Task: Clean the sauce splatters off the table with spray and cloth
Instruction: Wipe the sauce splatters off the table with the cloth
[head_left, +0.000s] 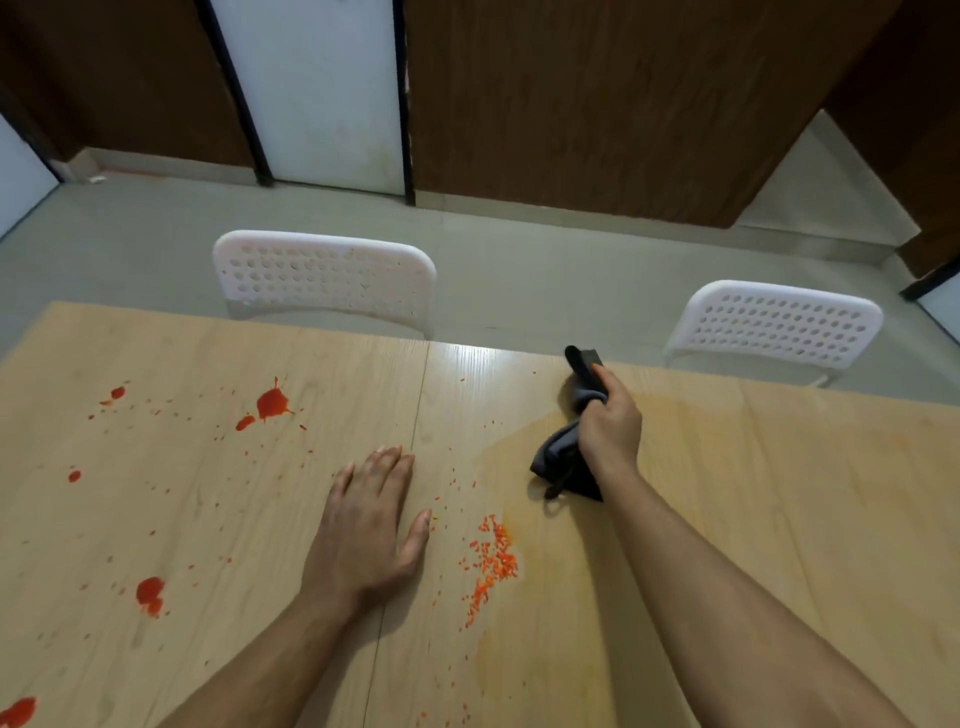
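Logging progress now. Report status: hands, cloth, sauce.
Left hand flat on table. Right hand grips dark cloth. Red sauce splatters remain on left side. Nothing in the way.

Two white plastic chairs with perforated backs stand at the table's far edge, one chair (324, 275) toward the left and the other chair (776, 325) near the right corner. Beyond them a grey floor (545, 260) meets dark wood wall panels (597, 104) and a white panel (317, 88) framed in black.

Left hand (371, 525) lies flat, fingers straight; right hand (610, 423) apparently fisted.
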